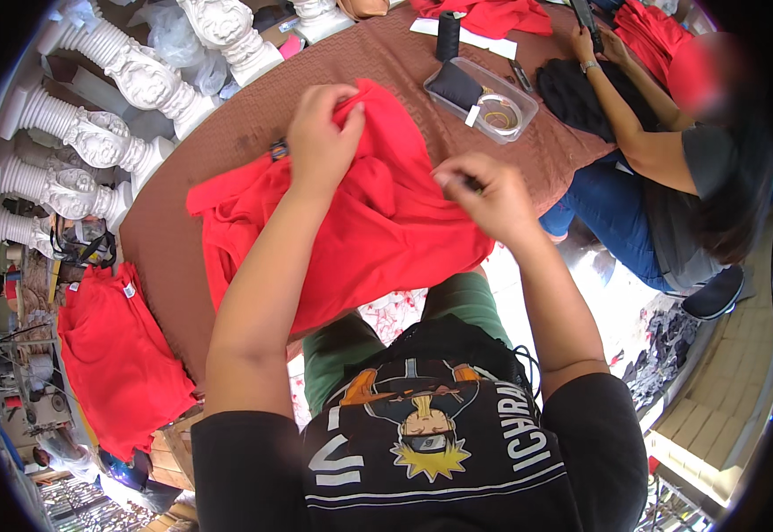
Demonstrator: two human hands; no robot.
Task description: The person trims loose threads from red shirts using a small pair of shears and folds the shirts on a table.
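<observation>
A red garment (351,230) lies spread and rumpled over the near edge of the table and hangs toward my lap. Pinched between the fingers and thumb of my left hand (323,133) is a raised fold at its far side. My right hand (493,191) hovers over the garment's right part, fingers curled around a small dark tool (472,183). Its kind is mostly hidden by the fingers. Under my left wrist a small dark patterned item (279,149) shows at the garment's edge; I cannot make out what it is.
The table has a brown cloth (169,204). Ahead stand a black thread spool (448,37) and a clear plastic box (528,111). At right, another person (670,151) sits holding a phone (586,25). White balusters (143,75) line the left; red clothes (121,355) hang below them.
</observation>
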